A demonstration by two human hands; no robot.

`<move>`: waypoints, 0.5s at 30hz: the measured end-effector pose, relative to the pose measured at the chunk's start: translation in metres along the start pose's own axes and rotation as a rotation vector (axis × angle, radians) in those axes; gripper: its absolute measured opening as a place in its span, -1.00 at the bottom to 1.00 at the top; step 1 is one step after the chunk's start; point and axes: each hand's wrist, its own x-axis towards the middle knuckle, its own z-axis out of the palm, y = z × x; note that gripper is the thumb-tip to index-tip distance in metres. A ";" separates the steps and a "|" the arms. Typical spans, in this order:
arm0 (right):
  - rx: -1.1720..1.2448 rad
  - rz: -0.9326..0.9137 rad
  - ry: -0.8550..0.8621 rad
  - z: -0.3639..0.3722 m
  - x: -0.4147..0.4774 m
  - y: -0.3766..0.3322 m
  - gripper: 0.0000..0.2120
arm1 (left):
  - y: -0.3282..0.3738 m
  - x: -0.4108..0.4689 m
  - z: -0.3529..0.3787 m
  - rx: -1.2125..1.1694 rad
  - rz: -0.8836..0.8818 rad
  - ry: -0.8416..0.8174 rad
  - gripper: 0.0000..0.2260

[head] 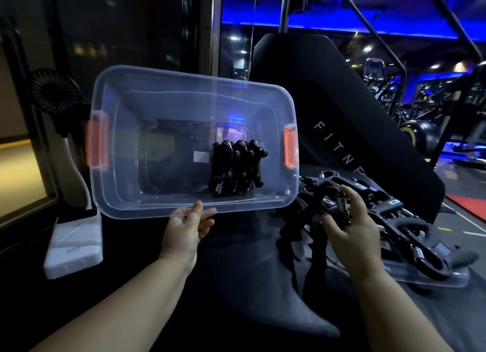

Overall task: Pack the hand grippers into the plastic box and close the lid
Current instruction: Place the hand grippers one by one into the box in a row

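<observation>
Hand grippers [238, 167] are sitting bunched in a row at the right end of the clear plastic box [157, 93], which the left hand [188, 226] is gripping by its near rim, open side tilting toward the person. The right hand [347, 220] is curling round one gripper [332, 197] from the loose pile [399, 215] lying on the lid [426, 276] on the dark bench [236, 272].

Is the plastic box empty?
No, a bunch of black hand grippers sits inside the plastic box, near its right end.
</observation>
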 end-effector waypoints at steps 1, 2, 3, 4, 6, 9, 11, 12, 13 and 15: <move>0.029 -0.005 -0.014 0.001 -0.001 0.000 -0.36 | 0.000 0.000 0.000 0.001 0.001 -0.001 -0.87; 0.058 -0.009 -0.029 0.001 -0.001 0.001 -0.34 | -0.001 0.001 -0.001 0.002 0.001 -0.001 -0.87; 0.083 -0.011 -0.042 0.001 -0.001 0.002 -0.31 | -0.001 0.001 -0.001 0.002 0.001 -0.001 -0.87; 0.107 -0.013 -0.055 0.001 -0.002 0.002 -0.30 | -0.001 0.002 -0.001 0.002 0.001 -0.001 -0.86; 0.159 -0.005 -0.082 -0.001 -0.001 0.004 -0.29 | -0.001 0.003 -0.002 0.003 0.001 -0.002 -0.86; 0.215 -0.003 -0.142 -0.001 -0.001 0.005 -0.30 | -0.002 0.004 -0.002 0.000 0.001 0.000 -0.87; 0.239 -0.011 -0.183 -0.002 -0.001 0.005 -0.27 | -0.002 0.004 -0.002 -0.002 0.000 0.001 -0.87; 0.249 -0.008 -0.199 -0.003 -0.002 0.004 -0.25 | -0.003 0.005 -0.002 -0.003 0.000 0.001 -0.87; 0.261 -0.001 -0.212 -0.003 -0.001 0.004 -0.24 | -0.003 0.005 -0.002 -0.003 0.000 0.002 -0.88; 0.302 0.007 -0.232 -0.004 -0.001 0.002 -0.23 | -0.005 0.006 -0.003 0.000 0.000 0.002 -0.87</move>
